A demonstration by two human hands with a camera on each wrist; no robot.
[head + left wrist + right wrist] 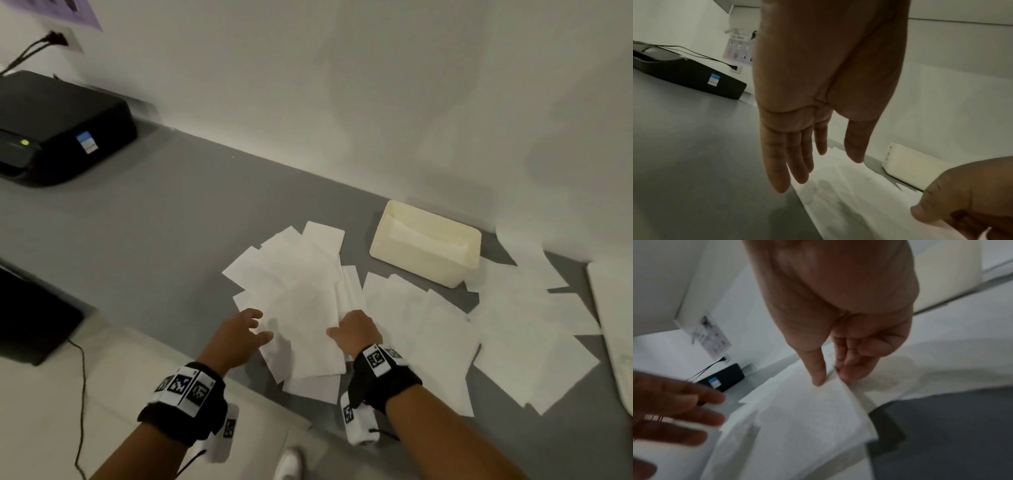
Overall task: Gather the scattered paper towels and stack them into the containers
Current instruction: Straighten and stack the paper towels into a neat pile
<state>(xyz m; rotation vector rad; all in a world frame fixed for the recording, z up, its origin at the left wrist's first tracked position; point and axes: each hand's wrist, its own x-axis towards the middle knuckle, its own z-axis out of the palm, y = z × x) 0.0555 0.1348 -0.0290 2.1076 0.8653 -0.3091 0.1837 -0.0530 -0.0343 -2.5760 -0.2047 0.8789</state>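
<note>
White paper towels (294, 294) lie scattered and overlapping on the grey counter (154, 240), with more spread to the right (513, 325). A cream container (426, 243) stands behind them near the wall, a few towels inside. My right hand (349, 330) pinches the right edge of the top paper towel (807, 410) between thumb and fingers. My left hand (251, 329) hovers at the towel's left edge, fingers (781, 170) straight and spread, holding nothing. The right hand (962, 194) also shows in the left wrist view, on the towel (849, 194).
A black printer (58, 130) sits at the far left against the wall, cables plugged into an outlet (58, 37). Another black device (30, 318) is at the left edge. A white flat object (613, 325) lies at the far right. The counter's front edge (274, 404) runs diagonally below my hands.
</note>
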